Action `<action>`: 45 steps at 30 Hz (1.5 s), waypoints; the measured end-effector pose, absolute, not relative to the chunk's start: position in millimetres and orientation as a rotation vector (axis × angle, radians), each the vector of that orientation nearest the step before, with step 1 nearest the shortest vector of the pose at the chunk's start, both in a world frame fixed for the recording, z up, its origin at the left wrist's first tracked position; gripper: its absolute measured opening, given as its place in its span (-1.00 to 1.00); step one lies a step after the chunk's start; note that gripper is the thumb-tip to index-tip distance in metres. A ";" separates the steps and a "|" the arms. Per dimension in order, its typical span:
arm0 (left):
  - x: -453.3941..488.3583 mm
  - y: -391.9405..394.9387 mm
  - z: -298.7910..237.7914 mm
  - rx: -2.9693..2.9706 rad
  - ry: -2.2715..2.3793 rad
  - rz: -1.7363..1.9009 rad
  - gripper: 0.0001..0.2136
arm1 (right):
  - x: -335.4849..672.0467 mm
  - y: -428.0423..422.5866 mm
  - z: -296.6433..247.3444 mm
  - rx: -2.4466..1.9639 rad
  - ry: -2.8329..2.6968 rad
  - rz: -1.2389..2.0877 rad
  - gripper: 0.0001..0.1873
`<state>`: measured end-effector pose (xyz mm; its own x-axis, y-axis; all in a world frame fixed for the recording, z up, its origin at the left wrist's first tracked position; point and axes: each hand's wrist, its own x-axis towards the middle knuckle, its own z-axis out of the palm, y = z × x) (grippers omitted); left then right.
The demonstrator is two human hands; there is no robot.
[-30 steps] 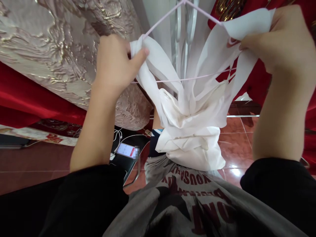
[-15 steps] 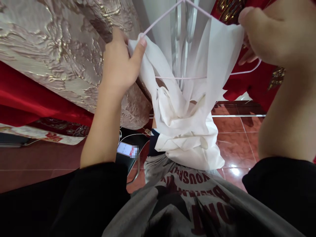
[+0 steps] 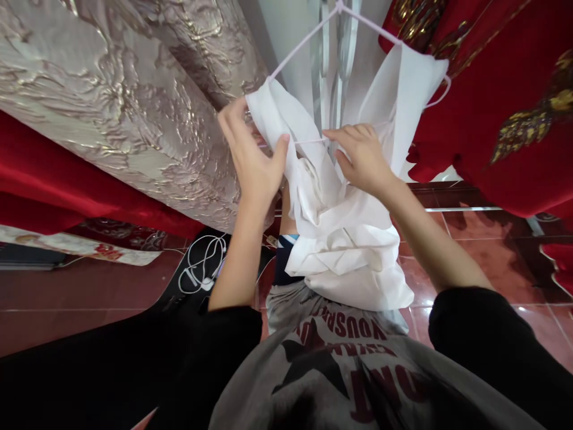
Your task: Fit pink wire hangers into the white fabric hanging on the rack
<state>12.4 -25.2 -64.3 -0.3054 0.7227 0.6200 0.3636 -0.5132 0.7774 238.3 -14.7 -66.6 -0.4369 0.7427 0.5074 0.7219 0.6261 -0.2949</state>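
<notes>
A white garment [image 3: 376,251] hangs in folds from a pale pink hanger [image 3: 298,45], its lower part bunched near my lap. My left hand [image 3: 257,158] grips the cloth at the left shoulder, thumb in front and fingers behind. In the middle of the neck opening is my right hand [image 3: 360,155], thumb and index finger apart, fingertips at the hanger's thin lower bar [image 3: 308,141]. The right end of the hanger sticks out past the cloth.
Pale embossed fabric with gold threads [image 3: 134,107] hangs on the left. Red cloth with gold decoration [image 3: 483,113] hangs on the right. White cables [image 3: 203,263] lie on a black surface at lower left. Below are red floor tiles [image 3: 478,245].
My right hand has left the right shoulder of the garment and moved inward to the hanger bar. My left hand has slid a little lower and to the right along the cloth.
</notes>
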 end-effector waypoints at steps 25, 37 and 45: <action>70.6 -65.7 -126.5 1.278 1.117 2.079 -0.70 | 224.1 -57.2 -97.4 -0.990 -1.885 -0.034 -0.67; 35.0 -88.9 -55.8 1.305 1.026 1.901 -0.91 | 228.4 -60.2 -85.4 -1.124 -1.831 0.072 -0.63; -44.2 -53.1 -55.3 1.283 0.508 1.870 -0.54 | 231.3 -63.8 -82.1 -1.101 -1.847 0.086 -0.69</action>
